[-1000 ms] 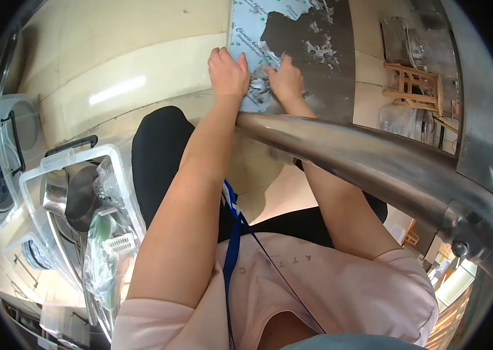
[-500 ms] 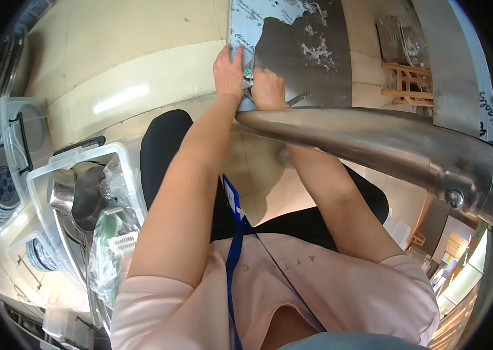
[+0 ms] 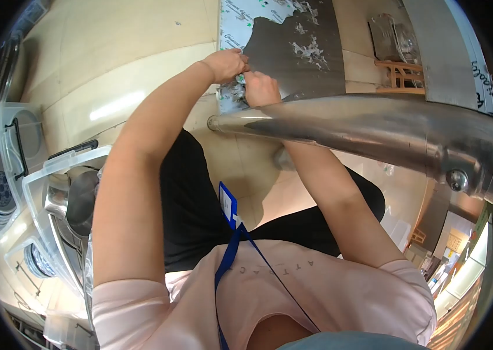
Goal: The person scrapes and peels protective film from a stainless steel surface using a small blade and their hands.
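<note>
A dark flat panel [image 3: 293, 55] lies at the top centre, its left part covered with printed white film [image 3: 232, 36] that has a ragged torn edge. My left hand [image 3: 227, 64] is closed at the panel's left edge, its fingertips at the torn film. Right beside it, my right hand [image 3: 261, 88] is closed too, with its fingers bent down at a crumpled bit of film. Shreds of film [image 3: 310, 53] stick to the panel's dark surface. More crumpled film [image 3: 232, 93] shows below my left hand.
A thick metal tube [image 3: 340, 119] crosses over my right forearm. Clear bins [image 3: 37, 169] with metal pots and patterned plates [image 3: 0, 186] stand at the left. Wooden chair-like furniture [image 3: 401, 74] and a metal surface [image 3: 442, 52] are at the upper right. A blue lanyard [image 3: 229, 256] hangs from my neck.
My left hand has turned and come close to my right hand, its elbow swinging out to the left. The film between the hands has been bunched up and torn, baring more dark surface.
</note>
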